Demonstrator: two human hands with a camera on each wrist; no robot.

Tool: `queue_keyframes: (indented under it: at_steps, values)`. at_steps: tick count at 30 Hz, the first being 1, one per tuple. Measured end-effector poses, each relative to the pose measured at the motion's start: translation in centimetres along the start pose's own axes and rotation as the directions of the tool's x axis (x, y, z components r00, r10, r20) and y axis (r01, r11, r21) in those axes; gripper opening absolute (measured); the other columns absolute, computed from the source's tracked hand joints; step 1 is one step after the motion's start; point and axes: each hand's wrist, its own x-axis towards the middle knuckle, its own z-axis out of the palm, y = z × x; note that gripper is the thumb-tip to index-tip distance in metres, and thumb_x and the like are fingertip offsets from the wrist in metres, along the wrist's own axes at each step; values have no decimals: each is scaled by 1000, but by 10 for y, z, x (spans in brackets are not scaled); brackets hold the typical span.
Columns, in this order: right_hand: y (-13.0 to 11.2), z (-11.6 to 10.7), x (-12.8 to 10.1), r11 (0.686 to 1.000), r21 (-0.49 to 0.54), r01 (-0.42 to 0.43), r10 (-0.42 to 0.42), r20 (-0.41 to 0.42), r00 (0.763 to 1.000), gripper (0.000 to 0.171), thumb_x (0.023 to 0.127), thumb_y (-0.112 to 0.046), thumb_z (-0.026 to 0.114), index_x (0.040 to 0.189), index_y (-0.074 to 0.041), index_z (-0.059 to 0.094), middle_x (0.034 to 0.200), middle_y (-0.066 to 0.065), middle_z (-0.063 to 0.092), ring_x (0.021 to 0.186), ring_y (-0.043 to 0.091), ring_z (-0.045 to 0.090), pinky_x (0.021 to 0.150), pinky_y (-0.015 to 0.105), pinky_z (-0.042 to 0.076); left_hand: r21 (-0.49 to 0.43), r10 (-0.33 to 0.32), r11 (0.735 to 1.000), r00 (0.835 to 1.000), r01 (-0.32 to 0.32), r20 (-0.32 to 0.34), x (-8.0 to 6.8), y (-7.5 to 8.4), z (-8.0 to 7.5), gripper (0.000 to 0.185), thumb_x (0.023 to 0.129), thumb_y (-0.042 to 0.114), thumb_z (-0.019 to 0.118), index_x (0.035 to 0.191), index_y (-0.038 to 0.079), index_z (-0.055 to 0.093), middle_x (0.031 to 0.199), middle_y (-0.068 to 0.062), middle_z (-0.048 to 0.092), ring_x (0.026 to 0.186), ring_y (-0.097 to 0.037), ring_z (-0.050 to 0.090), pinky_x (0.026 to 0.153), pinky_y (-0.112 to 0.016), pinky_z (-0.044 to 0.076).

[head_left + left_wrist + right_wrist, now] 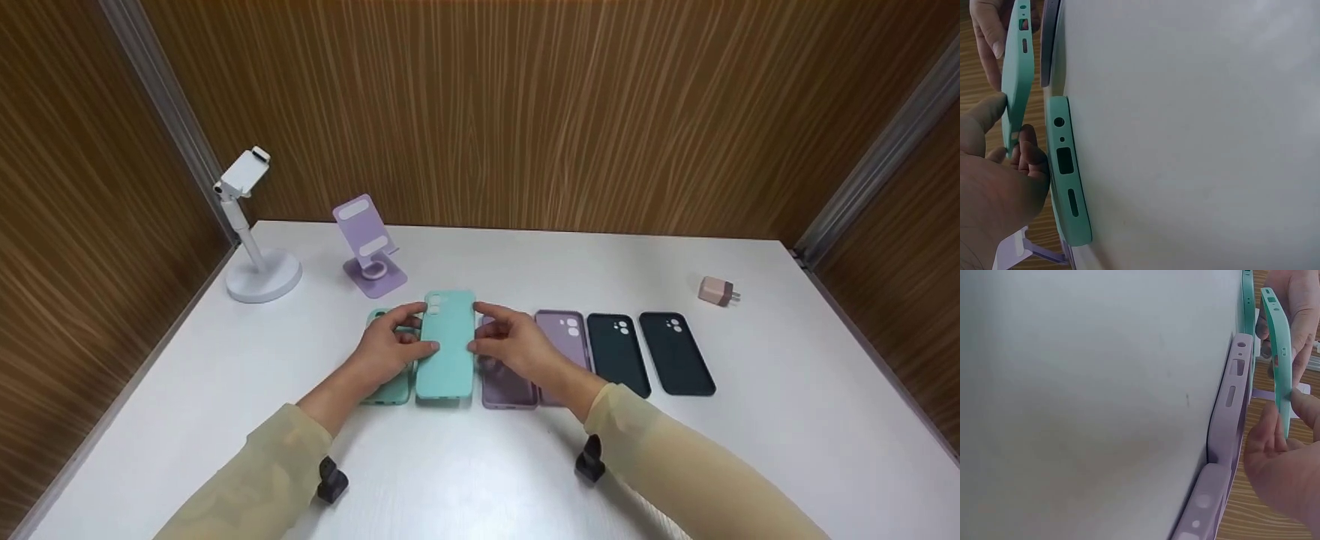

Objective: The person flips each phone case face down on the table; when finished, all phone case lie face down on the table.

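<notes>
I have the mint case (pixel 447 345) pinched by its long edges in my left hand (pixel 386 351) and right hand (pixel 516 346), lifted just above the table (pixel 525 270) between the second mint case (pixel 390 388) and the lilac case (pixel 504 386), so I'd keep it level and lower squarely.

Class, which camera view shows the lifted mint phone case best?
The head view: the whole mint case shows, back up, held between both hands. The left wrist and right wrist views show only its thin edge with cutouts.

White table (pixel 787 390), brown wood-grain walls (pixel 525 105), metal corner strips (pixel 169 120)
</notes>
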Motion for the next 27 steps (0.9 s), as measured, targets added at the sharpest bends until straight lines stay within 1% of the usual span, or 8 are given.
queue_keyframes:
  at_steps: [3, 5, 10, 15, 21, 27]
  values:
    - [0, 0, 1, 999, -32, 13, -13, 0, 1000, 72, 97, -9, 79, 161, -13, 46, 113, 7, 71, 96, 19, 66, 78, 37, 57, 0, 5, 1000, 1000, -5, -3, 0, -1, -1, 68, 95, 12, 82, 156, 11, 52, 136, -12, 56, 107, -22, 55, 90, -32, 47]
    - [0, 0, 2, 998, -58, 21, -21, -1, 1000, 73, 96, -9, 79, 161, -13, 46, 112, 7, 71, 97, 19, 66, 77, 36, 56, 0, 3, 1000, 1000, -3, -5, 1, -2, -1, 69, 94, 10, 82, 156, 12, 52, 135, -11, 57, 108, -23, 55, 92, -33, 47]
    - [2, 1, 3, 995, -96, 30, -30, 2, 1000, 73, 96, -7, 79, 161, -11, 46, 111, 6, 72, 103, 20, 67, 82, 31, 57, 12, 2, 1000, 1000, -2, -3, 2, -6, 0, 69, 93, 10, 84, 155, 12, 53, 132, -11, 59, 108, -22, 57, 91, -32, 48]
    - [5, 2, 4, 992, -118, 33, -33, 4, 999, 73, 95, -5, 79, 160, -9, 46, 111, 6, 71, 104, 20, 66, 84, 30, 57, 31, 1, 1000, 1000, -1, 9, 2, -8, 0, 69, 92, 10, 84, 154, 11, 55, 128, -10, 60, 105, -22, 57, 89, -30, 49]
    - [7, 3, 5, 984, -171, 47, -43, 22, 999, 76, 95, -5, 80, 162, -9, 44, 111, 5, 71, 102, 20, 66, 82, 31, 57, 40, -5, 999, 1000, 4, 29, 3, -10, -2, 70, 92, 10, 85, 155, 11, 53, 126, -8, 60, 102, -21, 54, 87, -30, 48]
    - [8, 4, 6, 976, -218, 25, -20, 26, 999, 77, 95, -9, 81, 162, -12, 44, 113, 4, 70, 100, 20, 64, 80, 31, 57, 61, 6, 998, 999, -9, 49, 3, -12, -2, 72, 91, 10, 85, 155, 10, 53, 123, -7, 59, 99, -20, 53, 86, -30, 46]
